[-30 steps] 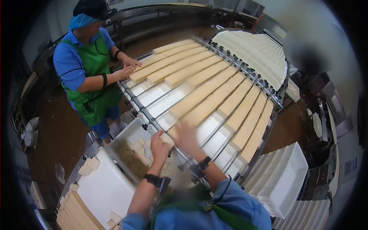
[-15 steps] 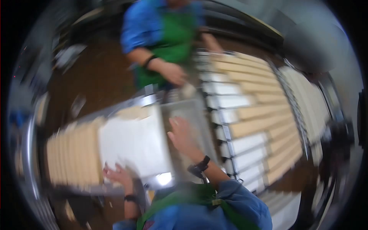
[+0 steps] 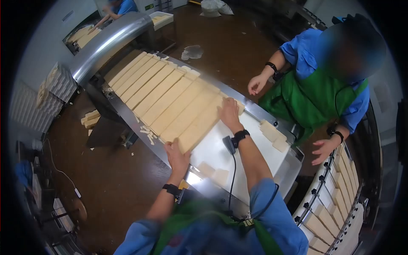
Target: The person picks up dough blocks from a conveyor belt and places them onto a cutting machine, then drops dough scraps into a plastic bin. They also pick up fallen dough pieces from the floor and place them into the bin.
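Observation:
Long pale yellow slabs [image 3: 157,89] lie side by side on the white belt [image 3: 221,148] in the head view. My left hand [image 3: 177,158] grips the near end of the last slab [image 3: 202,127] in the row. At that slab's far end, my right hand [image 3: 230,114] has its fingers curled over the edge. The slab spans the belt's width between both hands. Thin flat pieces [image 3: 212,173] of the same pale stuff rest on the belt near my left forearm, and more scraps [image 3: 273,135] lie by the far rail.
A co-worker in a green apron [image 3: 301,100] stands across the belt, both hands apart from the slabs. A curved metal hood [image 3: 114,42] spans the far end. At lower right runs another conveyor [image 3: 335,199] carrying slabs. Crumbs [image 3: 148,134] gather along the near rail.
My view has swung left toward the slab row. My hands, apart over the belt and its end before, are now at the two ends of the last slab.

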### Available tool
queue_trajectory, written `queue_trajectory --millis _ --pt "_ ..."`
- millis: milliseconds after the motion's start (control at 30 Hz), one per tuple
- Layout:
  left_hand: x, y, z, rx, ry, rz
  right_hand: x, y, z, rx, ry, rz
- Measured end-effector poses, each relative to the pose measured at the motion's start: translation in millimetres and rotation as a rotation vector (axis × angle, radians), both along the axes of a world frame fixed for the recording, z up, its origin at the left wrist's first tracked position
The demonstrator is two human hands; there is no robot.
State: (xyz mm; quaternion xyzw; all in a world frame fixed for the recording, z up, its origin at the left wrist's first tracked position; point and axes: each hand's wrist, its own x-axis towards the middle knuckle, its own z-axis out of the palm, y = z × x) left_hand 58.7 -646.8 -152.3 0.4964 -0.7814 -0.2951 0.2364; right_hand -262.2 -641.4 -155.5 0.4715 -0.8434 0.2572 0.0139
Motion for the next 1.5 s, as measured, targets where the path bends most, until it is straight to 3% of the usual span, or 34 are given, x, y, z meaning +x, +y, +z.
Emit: queue_trajectory --millis 233,333,433,567,633,667,733,800,900,967,1033,1100,1133,1167,1233,1300,1400,1500 --pt "-14.5 -1.9 15.0 0.071 -0.102 -0.008 -5.6 -44.6 0.2 0.335 -0.030 -0.208" --pt "-20.4 -1.1 19.8 0.071 -0.107 0.016 -24.4 -24.4 -10.5 0.273 -0.034 -0.108" --pt "-24.0 1.7 23.9 0.102 -0.132 -0.033 -33.1 52.2 -24.8 0.038 -0.072 -0.078" --pt "-27.1 25.7 21.5 0.038 -0.186 -0.393 -21.4 190.2 -34.8 -0.212 -0.160 -0.201" --pt "-36.8 37.9 25.7 0.045 -0.191 -0.551 17.1 240.2 22.5 0.034 -0.266 -0.691" --pt "-41.2 42.6 30.3 0.049 -0.210 -0.631 25.7 260.4 17.0 0.032 -0.264 -0.740" --pt "-51.6 54.0 37.0 0.058 -0.251 -0.708 41.0 306.1 -5.1 0.068 0.136 -0.729" --pt "-62.7 65.5 33.0 0.087 -0.381 -0.752 63.2 310.5 12.6 -0.010 -0.093 -0.783" --pt "-66.8 74.8 -2.8 -0.086 -0.300 -0.781 81.1 322.9 -0.8 -0.051 -0.034 -0.830" --pt "-69.1 92.2 12.9 -0.070 -0.226 -0.782 99.1 342.1 4.4 -0.109 -0.044 -0.893" --pt "-73.2 133.5 35.6 -0.101 -0.177 -0.863 125.1 378.4 32.8 -0.149 -0.139 -1.046" --pt "-82.9 181.9 45.9 -0.116 -0.130 -0.909 141.2 429.2 46.4 -0.400 -0.050 -1.128" --pt "-87.8 209.9 50.1 -0.161 -0.015 -0.952 150.5 455.6 52.2 -0.412 0.126 -1.239" --pt "-90.4 237.6 54.8 -0.201 0.101 -0.982 157.7 487.6 58.7 -0.408 0.137 -1.277" --pt "-100.2 300.1 70.3 -0.203 0.142 -1.057 170.4 564.7 74.2 -0.311 0.306 -1.475" --pt "-103.2 362.9 99.7 -0.238 0.151 -1.244 182.6 639.3 99.7 -0.529 0.298 -1.560" --pt "-104.1 449.3 134.2 -0.239 0.246 -1.403 196.2 745.6 111.9 -0.489 0.337 -1.736" --pt "-110.6 519.8 153.1 -0.018 0.080 -1.608 197.7 846.1 87.5 -0.401 0.213 -1.779"
